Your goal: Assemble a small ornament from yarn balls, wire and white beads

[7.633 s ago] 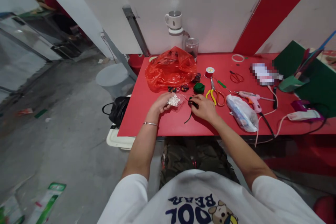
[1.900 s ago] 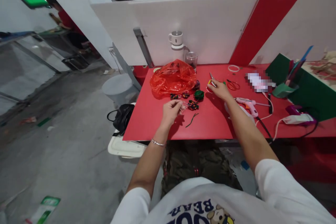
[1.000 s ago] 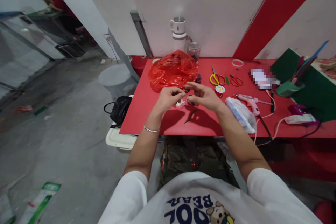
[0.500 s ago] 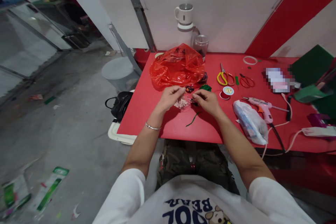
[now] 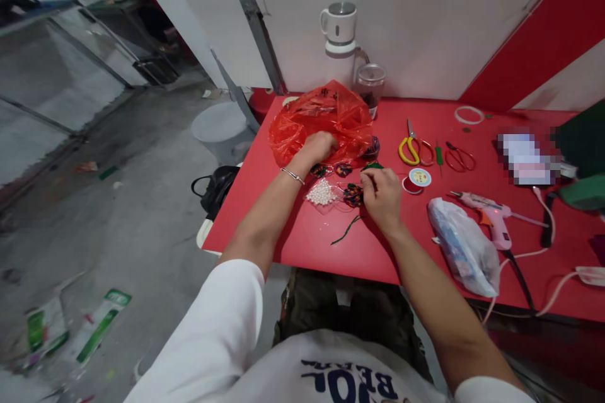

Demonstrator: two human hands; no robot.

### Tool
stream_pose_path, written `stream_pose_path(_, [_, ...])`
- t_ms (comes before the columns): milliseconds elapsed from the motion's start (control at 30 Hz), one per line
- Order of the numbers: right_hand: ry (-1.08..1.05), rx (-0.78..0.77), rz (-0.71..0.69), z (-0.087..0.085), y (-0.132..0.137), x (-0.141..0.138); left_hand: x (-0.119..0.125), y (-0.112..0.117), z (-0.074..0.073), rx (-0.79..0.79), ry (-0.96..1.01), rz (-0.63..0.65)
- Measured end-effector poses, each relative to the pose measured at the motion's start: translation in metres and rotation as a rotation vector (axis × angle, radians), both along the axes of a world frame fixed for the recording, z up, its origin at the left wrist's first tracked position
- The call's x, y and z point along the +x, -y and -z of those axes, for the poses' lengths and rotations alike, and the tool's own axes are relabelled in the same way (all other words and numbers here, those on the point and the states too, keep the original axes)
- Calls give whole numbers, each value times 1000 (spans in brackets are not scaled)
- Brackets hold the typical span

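1. Multicoloured bundle (image 5: 352, 195): on the table, nearer the person than the red plastic bag (image 5: 350, 123). The right hand (image 5: 384, 197) is at its right edge, fingers curled; whether they pinch the bundle or just rest against it, I cannot tell.
2. Bead packet (image 5: 322, 193): pearly white, lying on the near side of the red plastic bag, just left of the bundle.
3. Just changed: half a second ago the left hand (image 5: 320, 147) was over the bead packet; now it has moved to the near side of the red plastic bag. Its fingertips are hidden, so I cannot tell whether they grip anything. In my judgement, work on the bundle is paused on that side, with the beads left close by.
4. Along the red plastic bag's near edge: two small multicoloured pieces, (image 5: 321, 170) and (image 5: 343, 169). A green strand (image 5: 347, 231) lies farther out, towards the person.
5. Right of the red plastic bag, on the red table (image 5: 331, 258): thread spool (image 5: 420, 177), scissors (image 5: 409, 150), green-handled tool (image 5: 439, 155), glue gun (image 5: 494, 220).
6. Behind it: clear jar (image 5: 371, 80), white partition (image 5: 416, 31). Left, beyond the table: concrete floor (image 5: 161, 189).
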State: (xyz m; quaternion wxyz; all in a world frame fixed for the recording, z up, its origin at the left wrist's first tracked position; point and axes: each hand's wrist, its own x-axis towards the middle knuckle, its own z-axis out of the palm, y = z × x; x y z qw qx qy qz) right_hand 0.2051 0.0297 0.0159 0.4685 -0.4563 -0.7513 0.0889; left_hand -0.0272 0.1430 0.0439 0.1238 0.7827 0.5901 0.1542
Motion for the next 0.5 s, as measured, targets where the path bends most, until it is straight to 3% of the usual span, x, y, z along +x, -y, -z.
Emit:
stream_pose_path(200, [-88, -55, -23, -3, 3, -5, 12, -2, 9, -2, -246, -50])
stream_pose_path(500, [-281, -209, -24, -8, 3, -5, 18, 9, 5, 39, -316, -151])
